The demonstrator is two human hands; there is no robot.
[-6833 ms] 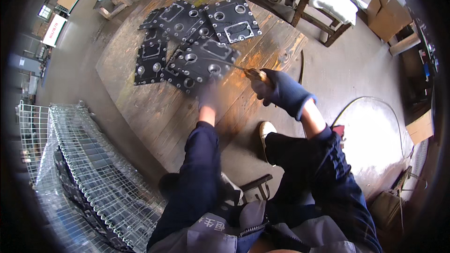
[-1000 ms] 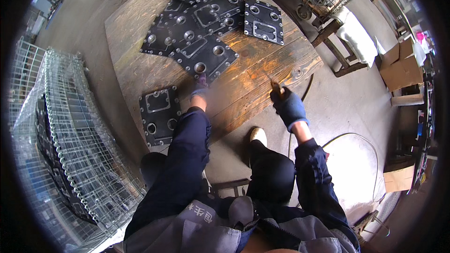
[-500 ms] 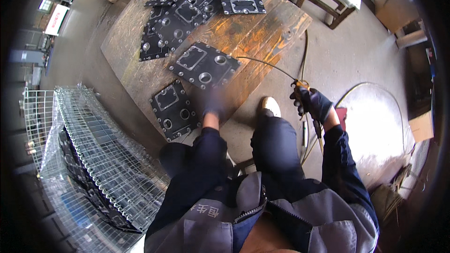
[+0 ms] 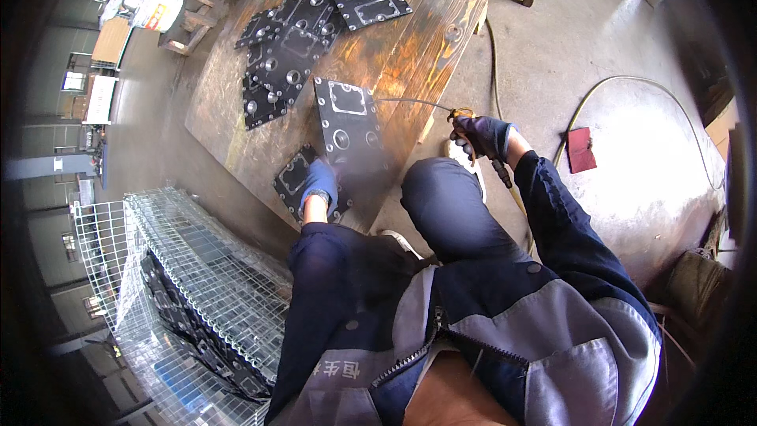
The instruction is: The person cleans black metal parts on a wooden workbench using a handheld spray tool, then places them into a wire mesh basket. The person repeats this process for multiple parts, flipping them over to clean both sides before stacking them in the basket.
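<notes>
My gloved left hand point(image 4: 319, 181) grips the near left edge of a black metal cover plate point(image 4: 344, 120), its fingers partly hidden. The plate has round holes, a raised rectangular frame and bolt holes along its edge; its near right side is blurred by motion. Below my left hand, a second cover plate point(image 4: 293, 173) lies on the wooden table point(image 4: 406, 59), partly covered by the hand. My gloved right hand point(image 4: 487, 139) is closed around an air blow gun point(image 4: 456, 113). The gun's long thin nozzle point(image 4: 414, 101) reaches left to the held plate's right edge.
Several black plates point(image 4: 288, 59) overlap at the table's far left, with another plate point(image 4: 371, 1) beside them. A wire mesh cage point(image 4: 197, 268) holding more plates stands at my left. An air hose point(image 4: 603, 83) and a dark red piece point(image 4: 581, 150) lie on the floor.
The held plate has turned on the table, and my left hand has moved left to its edge. My right hand and the blow gun appear farther left, as the whole view has shifted.
</notes>
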